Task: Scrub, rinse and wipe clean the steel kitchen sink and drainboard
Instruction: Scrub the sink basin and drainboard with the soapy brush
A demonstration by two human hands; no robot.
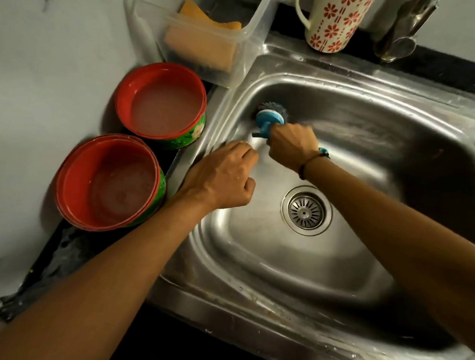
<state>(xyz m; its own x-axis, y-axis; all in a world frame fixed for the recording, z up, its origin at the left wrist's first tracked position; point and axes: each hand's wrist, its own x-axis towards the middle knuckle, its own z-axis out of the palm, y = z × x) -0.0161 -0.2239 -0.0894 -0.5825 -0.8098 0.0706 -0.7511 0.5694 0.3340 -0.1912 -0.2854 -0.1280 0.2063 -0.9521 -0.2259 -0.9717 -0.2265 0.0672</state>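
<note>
Sink (282, 262) wet, shiny; scrubber (271, 115) on wall.

You can't see the fingers of your right hand (291, 145); they curl out of sight around the scrubber (271, 116) handle. The mug (334, 21), clear tub (209, 36) and tap (406, 29) are cut off at the top edge. The sink (396, 85) runs off the right edge.
</note>
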